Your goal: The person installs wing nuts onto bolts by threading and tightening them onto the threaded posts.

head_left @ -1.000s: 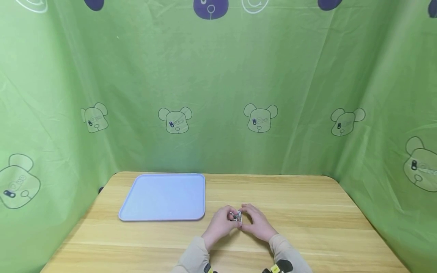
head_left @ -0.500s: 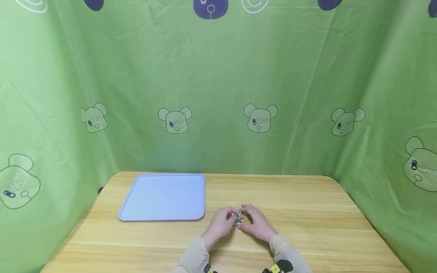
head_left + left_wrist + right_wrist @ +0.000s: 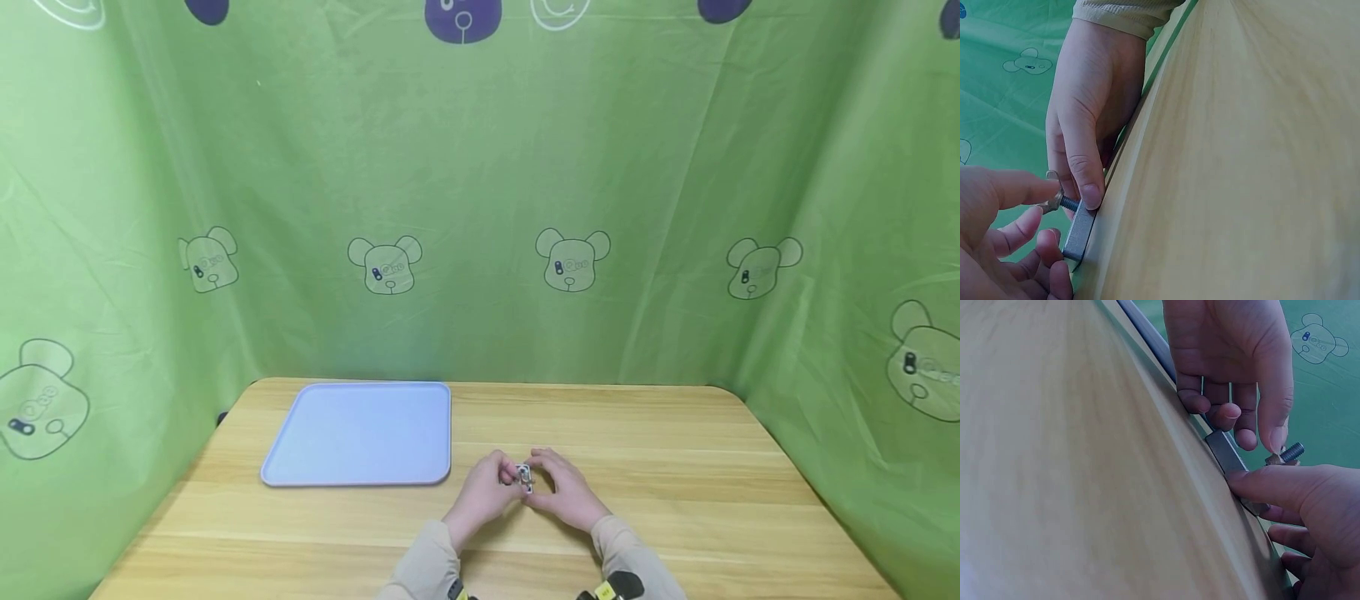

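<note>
Between both hands, a small metal block (image 3: 1225,453) stands on edge on the wooden table. A threaded bolt (image 3: 1070,204) stands out from its side and carries a brass-coloured wing nut (image 3: 1277,459). My left hand (image 3: 487,490) has its thumb and index finger at the wing nut, with the other fingers curled near the block's end. My right hand (image 3: 567,493) grips the block from the other side, its thumb pressed on the top edge in the left wrist view. Fingers partly hide the block and the nut.
A pale blue tray (image 3: 360,479) lies on the table (image 3: 637,425) at the far left, well apart from the hands. A green curtain (image 3: 480,333) with bear prints hangs behind the table and on both sides.
The fingers of my left hand shift around the wing nut, covering the block's middle half a second ago and now drawn slightly left. My right hand stays in place.
</note>
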Action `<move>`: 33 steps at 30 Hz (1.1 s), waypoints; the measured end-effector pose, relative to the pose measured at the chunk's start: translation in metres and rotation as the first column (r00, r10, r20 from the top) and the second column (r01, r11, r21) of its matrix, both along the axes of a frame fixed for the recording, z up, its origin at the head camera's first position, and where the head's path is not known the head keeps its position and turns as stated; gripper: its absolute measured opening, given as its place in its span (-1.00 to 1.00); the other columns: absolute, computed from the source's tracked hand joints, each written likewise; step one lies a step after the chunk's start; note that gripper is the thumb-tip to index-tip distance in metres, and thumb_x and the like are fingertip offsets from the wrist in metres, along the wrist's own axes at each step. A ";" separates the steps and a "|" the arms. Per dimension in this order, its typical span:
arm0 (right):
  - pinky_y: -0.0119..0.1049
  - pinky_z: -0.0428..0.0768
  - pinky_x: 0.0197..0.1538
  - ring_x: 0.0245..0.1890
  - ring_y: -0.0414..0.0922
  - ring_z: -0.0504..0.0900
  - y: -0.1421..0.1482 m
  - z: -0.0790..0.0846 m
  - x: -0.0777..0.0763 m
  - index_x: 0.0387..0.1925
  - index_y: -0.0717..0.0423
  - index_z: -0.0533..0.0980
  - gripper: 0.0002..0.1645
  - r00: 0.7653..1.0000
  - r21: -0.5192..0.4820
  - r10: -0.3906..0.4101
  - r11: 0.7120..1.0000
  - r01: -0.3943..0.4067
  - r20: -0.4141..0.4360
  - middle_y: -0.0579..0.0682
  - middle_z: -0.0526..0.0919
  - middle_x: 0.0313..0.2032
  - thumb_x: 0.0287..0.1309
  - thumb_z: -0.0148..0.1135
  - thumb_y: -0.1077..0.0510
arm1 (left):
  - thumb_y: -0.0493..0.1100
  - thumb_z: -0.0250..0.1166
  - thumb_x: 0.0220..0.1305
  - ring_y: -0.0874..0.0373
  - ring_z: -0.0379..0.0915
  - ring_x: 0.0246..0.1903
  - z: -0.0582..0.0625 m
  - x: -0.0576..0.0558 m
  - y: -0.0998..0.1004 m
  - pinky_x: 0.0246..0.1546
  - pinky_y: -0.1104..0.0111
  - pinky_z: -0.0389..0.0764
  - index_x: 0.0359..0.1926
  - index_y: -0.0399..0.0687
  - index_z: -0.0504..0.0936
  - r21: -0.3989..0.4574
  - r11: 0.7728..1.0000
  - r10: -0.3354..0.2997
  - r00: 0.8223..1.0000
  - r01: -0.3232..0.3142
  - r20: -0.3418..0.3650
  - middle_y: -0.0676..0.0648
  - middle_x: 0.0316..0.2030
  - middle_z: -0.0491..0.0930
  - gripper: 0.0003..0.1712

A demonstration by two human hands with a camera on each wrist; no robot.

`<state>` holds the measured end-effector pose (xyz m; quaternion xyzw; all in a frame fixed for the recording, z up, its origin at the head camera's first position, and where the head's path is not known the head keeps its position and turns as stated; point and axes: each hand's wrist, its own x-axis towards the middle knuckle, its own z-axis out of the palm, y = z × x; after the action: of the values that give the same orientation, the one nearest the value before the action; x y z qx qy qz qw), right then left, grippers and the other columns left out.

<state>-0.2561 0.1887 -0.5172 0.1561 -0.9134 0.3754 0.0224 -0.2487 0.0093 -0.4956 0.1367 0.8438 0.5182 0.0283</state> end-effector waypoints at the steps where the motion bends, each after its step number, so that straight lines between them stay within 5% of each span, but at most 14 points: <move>1: 0.36 0.03 0.39 0.41 0.31 0.17 0.000 0.000 0.000 0.12 0.15 0.49 -0.29 1.000 -0.001 0.002 1.000 -0.002 0.000 0.25 0.37 0.33 -0.06 0.46 -0.06 | -0.28 0.43 0.00 0.25 0.33 -0.37 0.000 0.000 0.000 -0.35 0.46 0.39 -0.29 -0.15 0.51 0.003 1.000 -0.004 1.000 0.004 0.000 -0.04 -0.36 0.51 -0.72; 12: 0.37 0.03 0.38 0.41 0.32 0.18 0.001 0.000 0.000 0.12 0.16 0.48 -0.31 1.000 -0.001 0.015 1.000 -0.015 -0.007 0.28 0.36 0.33 -0.05 0.45 -0.02 | -0.24 0.46 0.00 0.23 0.32 -0.43 0.002 0.001 0.000 -0.47 0.45 0.40 -0.15 -0.18 0.56 0.023 0.999 -0.038 0.999 0.037 0.008 -0.11 -0.37 0.50 -0.63; 27: 0.35 0.06 0.38 0.39 0.31 0.21 0.000 -0.001 -0.001 0.12 0.18 0.49 -0.25 1.000 0.010 -0.009 1.000 0.010 -0.013 0.27 0.37 0.33 -0.10 0.48 -0.07 | -0.25 0.26 0.23 0.29 0.27 -0.43 0.002 0.000 0.001 -0.41 0.45 0.32 -0.15 -0.08 0.62 -0.059 0.998 -0.018 0.998 0.015 -0.060 0.03 -0.43 0.46 -0.85; 33: 0.36 0.03 0.39 0.41 0.31 0.18 0.000 -0.001 0.000 0.13 0.15 0.49 -0.27 1.000 0.003 -0.007 1.000 0.007 0.000 0.25 0.36 0.34 -0.08 0.47 -0.06 | -0.26 0.32 0.18 0.27 0.34 -0.44 0.001 0.002 0.001 -0.42 0.49 0.40 -0.23 -0.16 0.50 -0.002 1.000 0.003 1.000 -0.003 0.000 0.02 -0.42 0.49 -0.82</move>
<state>-0.2561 0.1886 -0.5178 0.1531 -0.9145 0.3737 0.0233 -0.2471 0.0104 -0.4944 0.1352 0.8444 0.5177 0.0276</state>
